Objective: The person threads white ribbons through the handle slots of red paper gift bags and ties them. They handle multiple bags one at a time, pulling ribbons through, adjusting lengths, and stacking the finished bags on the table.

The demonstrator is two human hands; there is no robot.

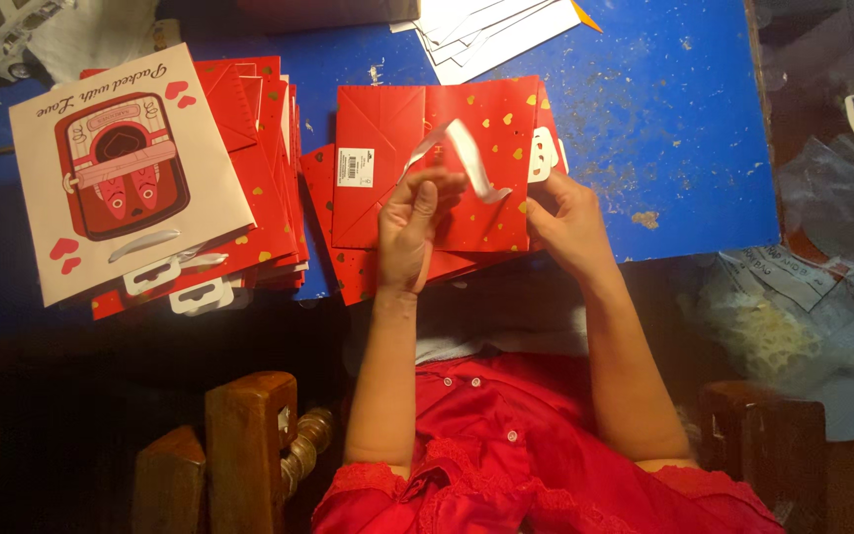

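Note:
A flat red paper gift bag (417, 158) with gold hearts lies on the blue table (664, 109), on top of other red bags. My left hand (409, 229) pinches a white ribbon handle (470, 158) that loops up over the bag. At the bag's right edge, my right hand (563, 222) holds the bag and the ribbon's other end, just below a white plastic hang tab (542, 155).
A stack of finished bags (150, 168) sits at the left, its top one cream with a red tin picture. White paper sheets (491, 28) lie at the far edge. A wooden chair arm (249, 445) stands at lower left; plastic wrapping (822, 277) lies to the right.

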